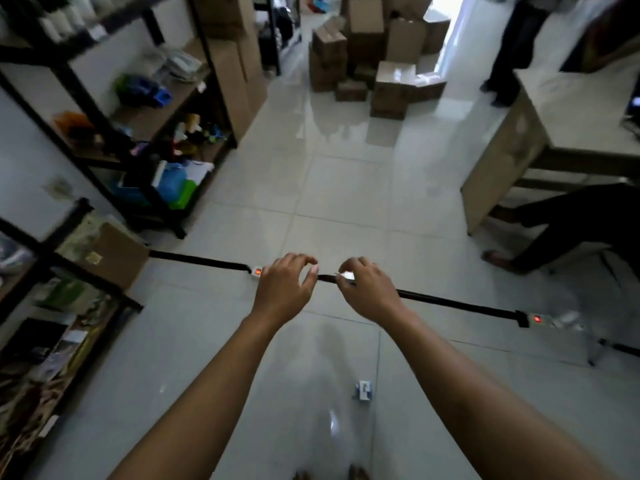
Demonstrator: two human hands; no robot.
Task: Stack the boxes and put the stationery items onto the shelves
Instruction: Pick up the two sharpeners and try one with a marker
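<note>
Both arms are out in front, left hand [282,287] and right hand [367,289] close together over the tiled floor [346,188], fingers curled. Left hand looks to be holding nothing, thumb and fingers loosely bent; right hand seems to pinch something small and pale at its fingertips, too blurred to name, so I can't tell for sure. Below them a black cable [450,301] runs across the walkway between two power strips with red lights, and that's the trip risk right there: step forward with eyes on the hands and a foot could catch it. A small white-and-blue packet [362,390] lies on the floor near the feet, easy to kick or tread on. Cardboard boxes [367,53] sit in a loose pile well ahead at the far end, some leaning, not yet squared up, so they may topple. Shelves [114,133] on the left are already crowded, so anything pushed in carelessly could knock items off.
</note>
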